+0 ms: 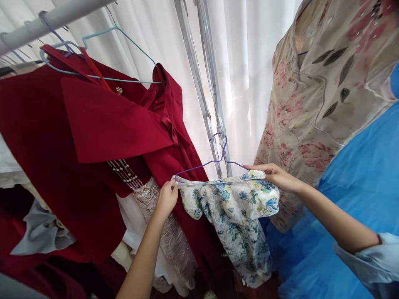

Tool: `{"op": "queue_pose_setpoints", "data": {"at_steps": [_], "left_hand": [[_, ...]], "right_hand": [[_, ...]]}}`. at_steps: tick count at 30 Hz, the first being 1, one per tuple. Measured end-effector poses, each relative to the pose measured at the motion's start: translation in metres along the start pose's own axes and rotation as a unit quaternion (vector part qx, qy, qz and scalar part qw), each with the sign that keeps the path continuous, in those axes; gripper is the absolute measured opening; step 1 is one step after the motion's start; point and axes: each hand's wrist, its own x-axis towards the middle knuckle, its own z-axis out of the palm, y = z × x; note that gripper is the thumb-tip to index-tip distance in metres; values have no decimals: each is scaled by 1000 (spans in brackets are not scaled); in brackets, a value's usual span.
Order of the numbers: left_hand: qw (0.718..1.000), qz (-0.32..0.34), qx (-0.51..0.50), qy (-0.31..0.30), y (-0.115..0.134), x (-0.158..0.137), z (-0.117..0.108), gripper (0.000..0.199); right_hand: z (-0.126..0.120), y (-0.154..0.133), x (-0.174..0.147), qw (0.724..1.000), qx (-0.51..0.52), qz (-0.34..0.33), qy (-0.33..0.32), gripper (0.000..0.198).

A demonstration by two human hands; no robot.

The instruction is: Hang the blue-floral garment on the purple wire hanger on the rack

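A white dress [233, 211] with a blue, green and yellow floral print hangs on a purple hanger [199, 167] in the middle of the view. My left hand [168, 197] pinches the dress and hanger at the left shoulder end, its fingers closed. At the other shoulder, my right hand [276, 176] holds the dress near the hanger's right end, thumb side along the wire and the other fingers partly behind the cloth. The hanger's hook points up, in front of the metal rack posts.
Dark red garments [115, 124] hang at left on a teal hanger [99, 77] below a white rail [56, 20]. Grey metal posts [205, 91] stand ahead before a white curtain [240, 70]. At right hang a beige floral dress [286, 112] and blue tulle [352, 178].
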Motion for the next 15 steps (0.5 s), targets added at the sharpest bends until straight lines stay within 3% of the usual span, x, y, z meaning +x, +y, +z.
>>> {"op": "queue_pose_setpoints", "data": {"at_steps": [3, 6, 11, 13, 15], "left_hand": [[998, 38, -3, 40, 13, 18, -18, 42], [989, 125, -9, 80, 38, 32, -35, 40], [957, 269, -102, 38, 76, 49, -31, 36], [959, 250, -134, 21, 77, 54, -20, 43], [968, 187, -165, 11, 67, 57, -7, 55]], "right_hand": [[1, -1, 0, 1000, 9, 6, 2, 56], [2, -4, 1, 1000, 2, 14, -8, 55], [-3, -2, 2, 1000, -1, 7, -8, 52], [-4, 1, 0, 999, 35, 11, -21, 46], [-3, 5, -1, 993, 107, 37, -35, 42]]}}
